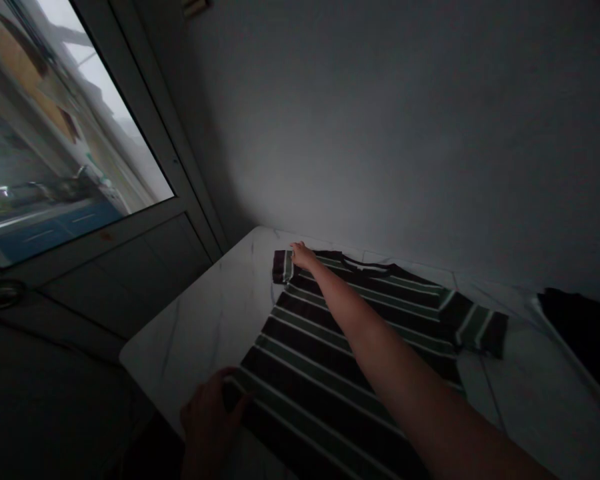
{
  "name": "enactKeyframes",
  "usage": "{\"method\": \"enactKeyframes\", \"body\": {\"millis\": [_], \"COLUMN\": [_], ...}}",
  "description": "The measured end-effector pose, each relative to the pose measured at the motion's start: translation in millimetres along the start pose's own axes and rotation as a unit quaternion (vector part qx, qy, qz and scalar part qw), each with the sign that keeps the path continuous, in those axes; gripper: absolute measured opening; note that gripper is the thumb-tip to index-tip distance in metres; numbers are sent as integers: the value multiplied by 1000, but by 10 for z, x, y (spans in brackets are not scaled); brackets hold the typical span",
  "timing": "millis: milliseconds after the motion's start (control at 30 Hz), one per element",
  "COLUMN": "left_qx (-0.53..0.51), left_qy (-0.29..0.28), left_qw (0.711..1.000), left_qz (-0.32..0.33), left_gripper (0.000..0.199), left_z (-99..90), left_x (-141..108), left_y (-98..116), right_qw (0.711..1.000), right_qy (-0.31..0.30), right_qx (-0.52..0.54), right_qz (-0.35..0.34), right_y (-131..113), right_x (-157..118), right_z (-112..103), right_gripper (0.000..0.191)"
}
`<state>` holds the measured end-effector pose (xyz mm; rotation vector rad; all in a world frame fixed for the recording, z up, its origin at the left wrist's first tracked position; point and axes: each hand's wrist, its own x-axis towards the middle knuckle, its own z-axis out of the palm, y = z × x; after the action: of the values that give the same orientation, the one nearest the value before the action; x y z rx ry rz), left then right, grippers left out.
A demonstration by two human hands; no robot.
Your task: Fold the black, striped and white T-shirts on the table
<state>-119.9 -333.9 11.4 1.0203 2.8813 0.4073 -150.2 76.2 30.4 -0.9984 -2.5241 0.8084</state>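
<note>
A short-sleeved T-shirt (pixel 300 340) with dark, green and white stripes lies spread on a white marbled table (pixel 195 333), its neckline toward the wall. My right hand (pixel 303 256) reaches across it to the sleeve on the left, fingers closed on the cloth where sleeve meets shoulder. At the lower left, my left hand (pixel 213 417) grips the shirt's side edge between thumb and fingers. My right forearm covers part of the chest area. The bottom hem is out of view.
Black cloth (pixel 580 340) lies at the table's right end. A grey wall (pixel 380 133) rises behind the table. On the left stands a door (pixel 110 273) with a glass pane and a round knob (pixel 3 293); blue cabinets (pixel 55 230) show through the glass.
</note>
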Motion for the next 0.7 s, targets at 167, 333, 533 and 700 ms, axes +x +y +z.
{"method": "enactKeyframes", "body": {"millis": [167,333,533,700], "left_qx": [-50,-194,-177,-108], "left_qy": [24,117,92,-67], "left_qw": [998,964,933,870], "left_qz": [25,137,300,475], "left_gripper": [16,11,21,38], "left_z": [32,57,-60,-110], "left_x": [34,-96,-307,-171], "left_y": [23,131,409,566], "right_qw": [996,967,899,866], "right_qy": [4,85,145,166], "right_qx": [89,238,407,452], "right_qz": [-8,8,76,136], "right_y": [-10,182,742,1140], "right_x": [129,-1,-437,-797], "right_z": [24,-237,-738,-909], "right_gripper": [27,12,10,12]}}
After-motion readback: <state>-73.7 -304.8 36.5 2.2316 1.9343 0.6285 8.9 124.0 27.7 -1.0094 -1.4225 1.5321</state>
